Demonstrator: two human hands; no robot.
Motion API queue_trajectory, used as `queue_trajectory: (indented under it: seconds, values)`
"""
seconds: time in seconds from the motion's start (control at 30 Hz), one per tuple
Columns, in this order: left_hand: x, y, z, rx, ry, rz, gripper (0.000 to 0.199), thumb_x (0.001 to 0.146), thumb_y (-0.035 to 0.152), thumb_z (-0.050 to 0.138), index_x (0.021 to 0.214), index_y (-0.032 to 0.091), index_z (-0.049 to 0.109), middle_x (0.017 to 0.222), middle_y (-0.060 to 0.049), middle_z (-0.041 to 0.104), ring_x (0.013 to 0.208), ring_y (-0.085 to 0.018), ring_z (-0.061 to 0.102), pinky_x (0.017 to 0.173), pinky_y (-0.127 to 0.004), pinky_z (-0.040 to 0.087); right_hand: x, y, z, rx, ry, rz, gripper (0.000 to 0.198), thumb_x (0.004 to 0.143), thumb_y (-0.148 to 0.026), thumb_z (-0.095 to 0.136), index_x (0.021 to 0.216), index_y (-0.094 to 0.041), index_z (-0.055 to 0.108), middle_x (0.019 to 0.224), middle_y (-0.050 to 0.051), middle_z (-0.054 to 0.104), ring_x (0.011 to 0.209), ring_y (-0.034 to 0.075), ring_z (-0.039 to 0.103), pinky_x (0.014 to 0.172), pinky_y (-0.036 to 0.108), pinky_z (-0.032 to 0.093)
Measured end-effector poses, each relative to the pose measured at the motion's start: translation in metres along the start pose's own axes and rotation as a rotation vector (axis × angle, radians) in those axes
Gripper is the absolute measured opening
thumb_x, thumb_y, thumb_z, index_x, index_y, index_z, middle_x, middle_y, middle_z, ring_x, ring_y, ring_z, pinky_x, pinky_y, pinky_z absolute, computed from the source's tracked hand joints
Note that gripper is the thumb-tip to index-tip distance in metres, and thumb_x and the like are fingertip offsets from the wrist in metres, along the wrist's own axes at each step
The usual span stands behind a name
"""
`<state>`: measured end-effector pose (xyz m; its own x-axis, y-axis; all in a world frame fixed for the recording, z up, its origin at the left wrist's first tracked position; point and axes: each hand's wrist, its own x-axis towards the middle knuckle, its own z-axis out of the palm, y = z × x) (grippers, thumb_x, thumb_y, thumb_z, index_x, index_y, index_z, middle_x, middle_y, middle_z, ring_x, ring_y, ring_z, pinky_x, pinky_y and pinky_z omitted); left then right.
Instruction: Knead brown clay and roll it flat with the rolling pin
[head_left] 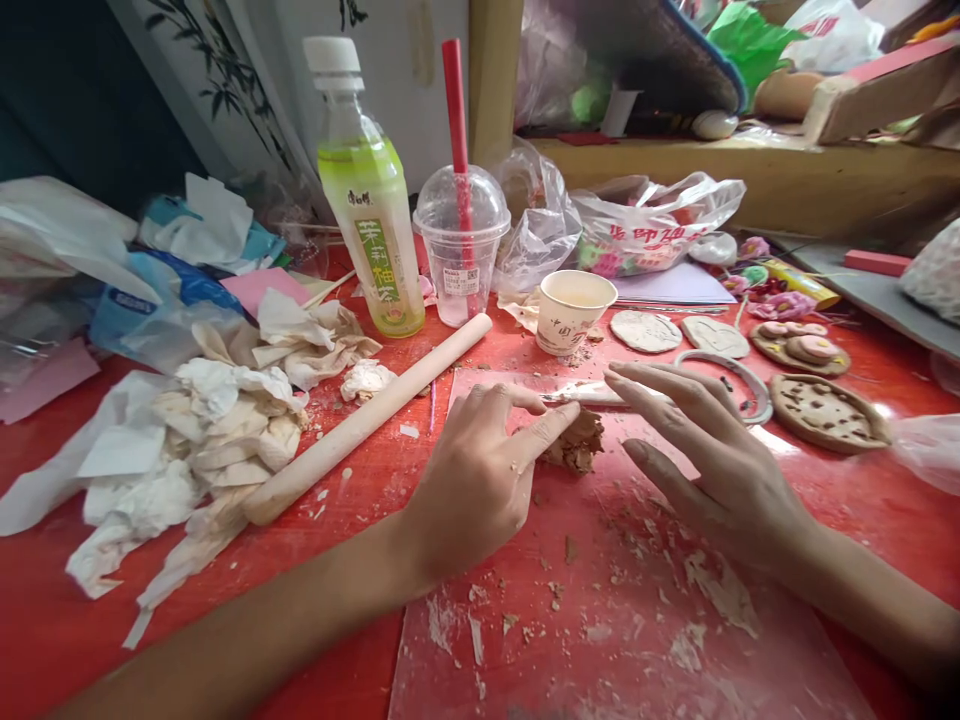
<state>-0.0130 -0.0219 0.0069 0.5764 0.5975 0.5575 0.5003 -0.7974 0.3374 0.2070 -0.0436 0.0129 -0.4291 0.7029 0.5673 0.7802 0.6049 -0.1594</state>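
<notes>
My left hand [480, 465] is curled, its index finger reaching onto a small crumbly lump of brown clay [581, 445]. Part of that lump is hidden behind the fingers, and the thumb is mostly out of sight. To the right, my right hand [701, 465] hovers with its fingers spread and nothing in them. A thin pale tool smeared with clay [581, 393] lies behind the lump, partly covered by the right fingers. Both hands are over a clear plastic sheet [547, 650] strewn with clay crumbs and scrapings.
A rolling pin [367, 425] lies left of my hands, beside crumpled tissues [217, 420]. Behind stand a drink bottle [371, 230], a plastic cup [461, 250] with a red straw and a paper cup [574, 315]. Flat clay pieces [825, 412] and a ring [757, 385] lie right.
</notes>
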Motion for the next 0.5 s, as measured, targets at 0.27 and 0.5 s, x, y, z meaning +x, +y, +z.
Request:
queue_trajectory:
  seconds: [0.27,0.5]
  values:
    - [-0.0011,0.0006,-0.0002,0.056,-0.002,0.020,0.047,0.084,0.001,0.038,0.127,0.016,0.050,0.108,-0.010,0.053,0.103,-0.023,0.046,0.087,-0.042,0.041,-0.0030,0.0017,0.0038,0.072,-0.047,0.007,0.059,0.088,-0.019,0.046,0.141,-0.039,0.027,0.128,0.005,0.052,0.116,0.025,0.050,0.092,0.047,0.047]
    - [-0.0004,0.0007,-0.0009,0.044,-0.013,0.033,0.044,0.084,0.001,0.040,0.122,0.017,0.055,0.106,-0.009,0.055,0.102,-0.023,0.046,0.087,-0.041,0.040,-0.0012,-0.0025,0.0032,0.128,-0.133,0.029,0.053,0.090,-0.022,0.043,0.139,-0.038,0.031,0.129,0.004,0.053,0.118,0.023,0.050,0.092,0.048,0.046]
